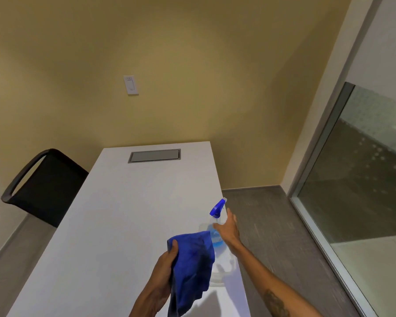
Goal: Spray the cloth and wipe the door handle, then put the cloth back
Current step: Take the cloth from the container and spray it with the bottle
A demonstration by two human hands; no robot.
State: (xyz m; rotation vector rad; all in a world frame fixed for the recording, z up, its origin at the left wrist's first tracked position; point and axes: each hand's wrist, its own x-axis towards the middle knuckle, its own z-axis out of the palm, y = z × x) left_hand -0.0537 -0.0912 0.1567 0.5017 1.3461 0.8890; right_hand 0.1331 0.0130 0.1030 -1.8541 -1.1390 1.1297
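A long white table (128, 220) with a smooth matte top runs away from the camera toward a mustard-yellow wall (192, 76), where a white switch plate (130, 85) is mounted. A grey rectangular hatch (154, 155) sits flush in the table's far end. A black chair (44, 186) with a curved loop back stands at the table's left side; grey wood-grain flooring (268, 227) lies to the right, bordered by a metal-framed glass panel (357, 179).

Near the table's right edge stands the spray bottle (216, 227) — upright, its long axis vertical, a clear plastic body with blue liquid and a blue trigger head whose nozzle points up and to the right, away from the camera. The right hand (228, 228) reaches in from the lower right with fingers spread and extended, its palm at the bottle's neck and shoulder; whether it has closed on the bottle cannot be told.

The left hand (167, 264) grips the blue cloth (192, 268) — soft, crumpled and matte — with the thumb pressed over its upper left corner. The cloth hangs lengthwise downward from that hand, above the table's near end and just left of the bottle, partly covering the bottle's lower body.
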